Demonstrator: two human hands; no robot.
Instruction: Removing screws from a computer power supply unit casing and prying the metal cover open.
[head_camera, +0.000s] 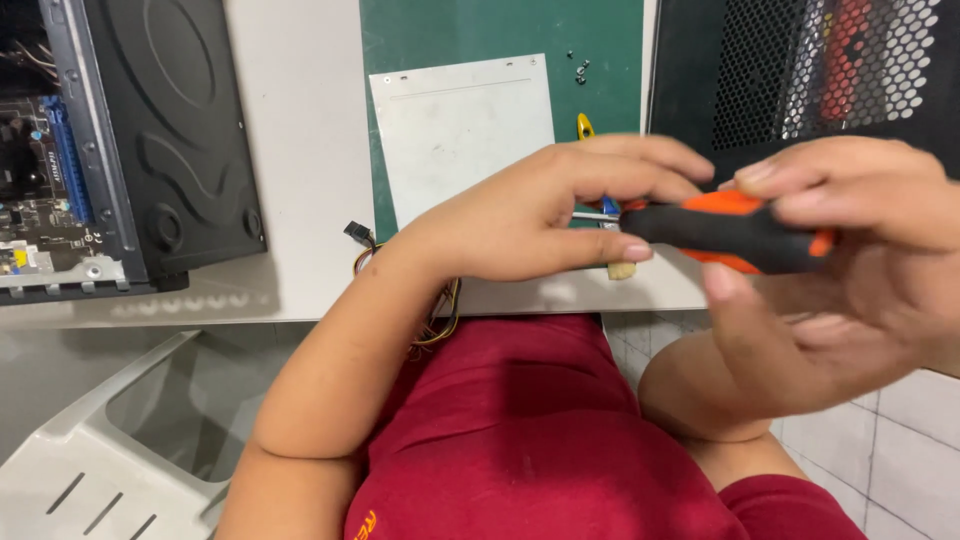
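Head view: orange-and-black screwdriver (730, 232) is lying crosswise above the desk edge, right hand (840, 260) wrapping its handle, left hand (540, 215) pinching the thin metal shaft at the tip end. Hands are blocking whatever sits under the tip. Behind them a grey metal plate (465, 125) is resting on a green mat (450, 30), small screws (580, 70) lying loose beside it. Open computer case (90, 150) is sitting far left, mesh panel (820, 70) standing at right. Bundled wires (440, 320) are hanging off the desk edge.
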